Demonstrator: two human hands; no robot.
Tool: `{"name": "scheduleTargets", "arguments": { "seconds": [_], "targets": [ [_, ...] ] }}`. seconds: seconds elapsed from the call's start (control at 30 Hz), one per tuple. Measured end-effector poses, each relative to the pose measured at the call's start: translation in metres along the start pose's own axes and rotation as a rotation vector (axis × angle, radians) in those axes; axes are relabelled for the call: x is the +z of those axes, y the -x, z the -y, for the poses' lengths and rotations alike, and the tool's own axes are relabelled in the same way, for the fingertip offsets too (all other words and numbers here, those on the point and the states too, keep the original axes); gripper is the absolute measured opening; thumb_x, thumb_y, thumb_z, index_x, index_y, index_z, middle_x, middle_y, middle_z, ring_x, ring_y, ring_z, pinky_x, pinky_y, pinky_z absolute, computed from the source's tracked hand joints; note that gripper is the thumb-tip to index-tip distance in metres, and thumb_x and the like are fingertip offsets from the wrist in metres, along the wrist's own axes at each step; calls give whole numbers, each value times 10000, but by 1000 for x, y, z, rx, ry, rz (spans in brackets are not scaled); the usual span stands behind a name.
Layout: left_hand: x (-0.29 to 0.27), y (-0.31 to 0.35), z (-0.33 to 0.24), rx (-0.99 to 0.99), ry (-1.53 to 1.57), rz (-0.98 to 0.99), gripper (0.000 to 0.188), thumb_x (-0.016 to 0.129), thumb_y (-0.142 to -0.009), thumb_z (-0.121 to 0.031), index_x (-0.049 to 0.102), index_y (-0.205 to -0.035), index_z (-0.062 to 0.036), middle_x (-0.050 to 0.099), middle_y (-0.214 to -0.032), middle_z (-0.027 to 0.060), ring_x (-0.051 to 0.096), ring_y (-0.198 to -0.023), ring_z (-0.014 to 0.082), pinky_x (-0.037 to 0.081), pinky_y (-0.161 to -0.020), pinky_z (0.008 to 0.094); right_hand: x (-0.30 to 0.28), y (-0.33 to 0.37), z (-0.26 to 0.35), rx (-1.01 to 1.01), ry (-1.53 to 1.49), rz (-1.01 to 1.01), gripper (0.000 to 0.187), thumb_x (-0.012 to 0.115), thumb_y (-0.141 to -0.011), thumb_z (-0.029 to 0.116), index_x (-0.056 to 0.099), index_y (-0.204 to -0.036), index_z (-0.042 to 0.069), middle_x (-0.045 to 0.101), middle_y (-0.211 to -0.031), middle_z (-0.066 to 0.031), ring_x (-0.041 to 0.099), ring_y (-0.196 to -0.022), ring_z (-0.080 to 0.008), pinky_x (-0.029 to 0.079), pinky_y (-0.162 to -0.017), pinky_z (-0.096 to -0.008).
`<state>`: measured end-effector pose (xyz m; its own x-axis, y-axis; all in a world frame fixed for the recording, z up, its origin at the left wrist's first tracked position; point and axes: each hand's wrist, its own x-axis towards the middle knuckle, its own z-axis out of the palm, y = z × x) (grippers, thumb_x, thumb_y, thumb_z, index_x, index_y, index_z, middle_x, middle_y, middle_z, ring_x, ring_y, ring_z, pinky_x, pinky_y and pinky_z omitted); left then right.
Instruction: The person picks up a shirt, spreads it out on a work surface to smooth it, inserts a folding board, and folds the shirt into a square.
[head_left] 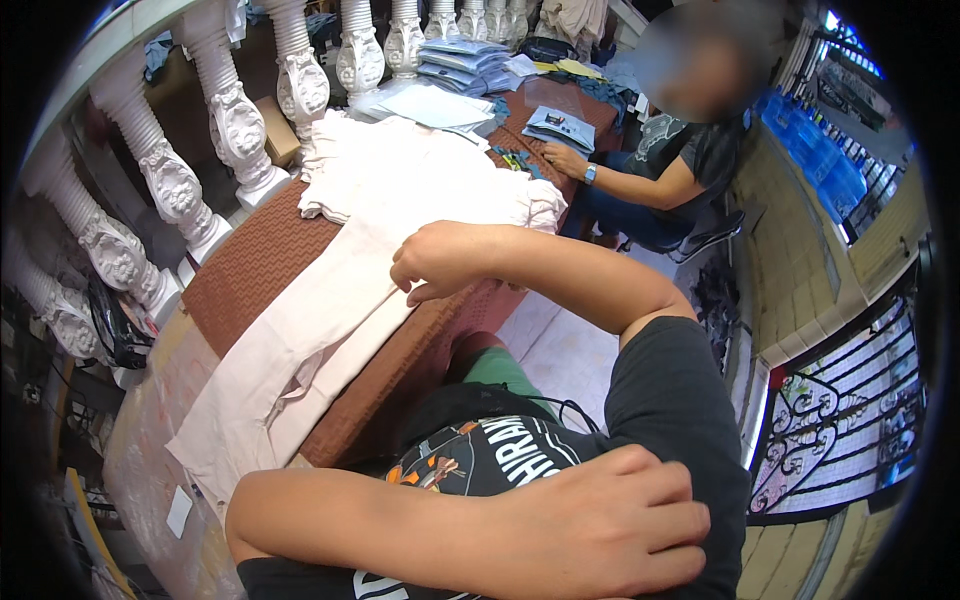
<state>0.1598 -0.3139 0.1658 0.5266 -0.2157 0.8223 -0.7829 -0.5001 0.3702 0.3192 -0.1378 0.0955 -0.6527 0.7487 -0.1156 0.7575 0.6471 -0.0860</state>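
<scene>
Pale pink trousers (300, 335) lie lengthwise over the brown-covered table (240, 265), their lower end reaching past its near left corner. My right hand (440, 265) is over them near the table's front edge, fingers loosely bent and thumb apart, with nothing visible in it. Beyond it lies a pile of pale garments (400, 165), bright with glare. My left forearm crosses my body, and my left hand (610, 525) is curled at the dark sleeve (665, 400) of my right arm. Its fingertips are hidden, so whatever it grips does not show.
Across the table sits another person (690, 160), one hand near a folded blue packet (560, 128). Blue packets (465, 65) are stacked at the back. A white balustrade (215, 110) runs along the left. Plastic-covered boards (150, 450) lie near left; a metal grille (840, 420) stands right.
</scene>
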Motion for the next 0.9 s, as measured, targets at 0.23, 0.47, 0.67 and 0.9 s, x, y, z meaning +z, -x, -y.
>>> {"name": "scheduleTargets", "arguments": {
  "seconds": [0.23,0.47,0.67,0.9],
  "targets": [
    [10,-13,0,39,216,-41,209,535,-755,-261,586,-885,-105,563,-911,24,512,-827,216,401,-710,334,26,10,-14,37,-115,38,237,648,-762,315,660,-849,95,651,-815,-113,618,-806,-300,475,-709,-408],
    [-44,50,7,-284,88,250,164,593,-820,-192,635,-936,-85,617,-959,47,586,-821,179,449,-666,287,52,-10,21,-87,-292,15,238,657,-739,320,668,-834,102,653,-787,-116,620,-783,-308,472,-689,-419],
    [-49,138,-6,-674,125,-573,201,669,-802,-216,618,-694,-54,589,-647,58,524,-574,161,395,-540,265,68,-20,36,-138,-276,31,250,647,-759,325,662,-841,89,647,-808,-118,616,-789,-313,473,-694,-423],
    [-42,189,-63,-943,-607,-823,160,600,-857,-160,608,-778,-22,591,-701,77,556,-596,161,438,-552,288,64,-40,82,-219,-347,107,283,625,-805,334,677,-871,65,631,-819,-144,599,-784,-310,473,-722,-401]
  ]
}}
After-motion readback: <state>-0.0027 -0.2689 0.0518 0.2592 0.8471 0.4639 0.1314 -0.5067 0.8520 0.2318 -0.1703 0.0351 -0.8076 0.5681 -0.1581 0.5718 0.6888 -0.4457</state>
